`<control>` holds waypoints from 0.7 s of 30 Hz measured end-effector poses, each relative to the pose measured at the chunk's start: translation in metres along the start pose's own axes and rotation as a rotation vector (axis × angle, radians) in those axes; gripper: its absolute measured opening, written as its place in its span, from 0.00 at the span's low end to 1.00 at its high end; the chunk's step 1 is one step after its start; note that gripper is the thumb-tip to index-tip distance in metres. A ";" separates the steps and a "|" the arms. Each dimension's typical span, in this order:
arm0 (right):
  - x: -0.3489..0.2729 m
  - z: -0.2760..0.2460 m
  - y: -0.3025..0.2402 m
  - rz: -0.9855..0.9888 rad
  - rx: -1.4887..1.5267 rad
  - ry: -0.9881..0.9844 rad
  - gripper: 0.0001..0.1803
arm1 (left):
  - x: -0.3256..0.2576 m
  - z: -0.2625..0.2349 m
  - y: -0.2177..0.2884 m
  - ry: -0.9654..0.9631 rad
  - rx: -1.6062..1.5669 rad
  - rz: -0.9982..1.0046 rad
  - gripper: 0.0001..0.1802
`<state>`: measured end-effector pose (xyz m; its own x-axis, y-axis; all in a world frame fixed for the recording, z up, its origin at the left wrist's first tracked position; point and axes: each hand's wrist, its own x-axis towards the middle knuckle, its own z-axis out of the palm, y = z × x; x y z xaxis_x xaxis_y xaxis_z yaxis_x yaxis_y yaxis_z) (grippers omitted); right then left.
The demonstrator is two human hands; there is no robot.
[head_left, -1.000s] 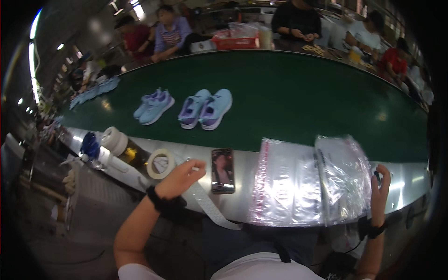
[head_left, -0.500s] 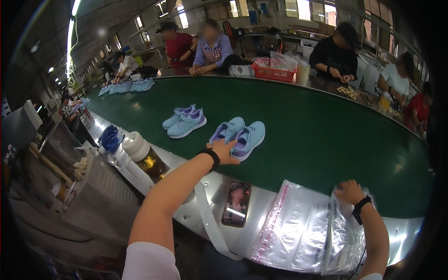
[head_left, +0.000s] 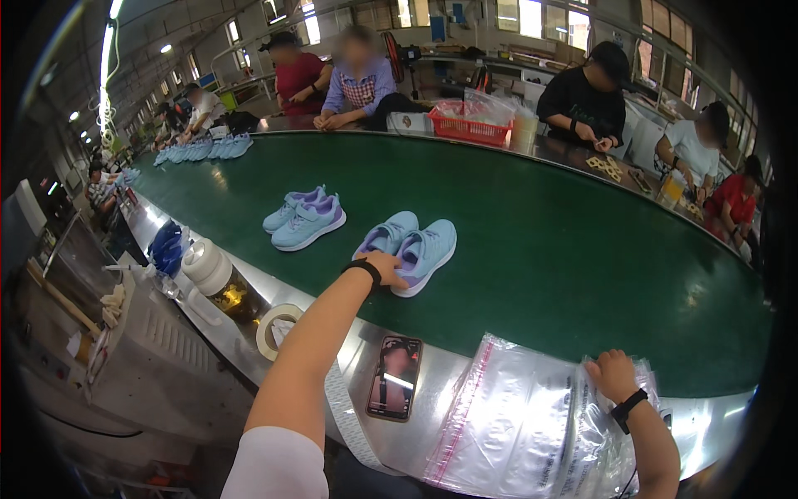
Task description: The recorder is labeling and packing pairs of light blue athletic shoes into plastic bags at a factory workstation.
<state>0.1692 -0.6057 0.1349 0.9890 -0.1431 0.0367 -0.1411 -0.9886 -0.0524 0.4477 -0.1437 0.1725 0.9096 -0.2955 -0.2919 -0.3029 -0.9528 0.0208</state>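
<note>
Two light blue sneakers with purple linings stand side by side on the green belt (head_left: 532,249). My left hand (head_left: 382,268) is closed at their heels, the thumb by the right sneaker (head_left: 428,249) and the fingers at the left sneaker (head_left: 391,233), partly hidden behind the hand. Farther left stands another pair of matching sneakers (head_left: 307,223), touched by neither hand. At the near right, a stack of clear plastic bags (head_left: 507,416) with a pink strip along one edge lies on the metal ledge. My right hand (head_left: 613,374) pinches the bags' far edge with curled fingers.
On the near ledge are a phone (head_left: 395,377), a tape roll (head_left: 270,333), a jar with a white lid (head_left: 218,274) and blue items (head_left: 168,248). Across the belt, several people work beside a red basket (head_left: 471,126). More shoes (head_left: 204,149) stand far left.
The whole view has shifted, so the belt's contents appear farther left. My left fingers have drawn in around the sneakers' heels. My right fingers have settled on the bags' edge.
</note>
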 end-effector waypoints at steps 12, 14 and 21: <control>-0.074 -0.097 -0.069 -0.312 0.287 0.344 0.15 | -0.087 0.023 0.059 0.582 0.267 0.448 0.19; -0.092 -0.115 -0.097 -0.247 0.692 0.019 0.17 | -0.113 0.015 0.071 0.835 0.347 0.574 0.13; -0.135 -0.061 -0.180 0.071 1.516 -0.140 0.38 | -0.214 -0.011 0.151 1.027 0.217 0.791 0.05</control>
<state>0.0585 -0.4118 0.2007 0.9907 -0.0951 -0.0972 -0.0966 0.0108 -0.9953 0.2106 -0.2252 0.2484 0.2374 -0.7749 0.5858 -0.8018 -0.4968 -0.3321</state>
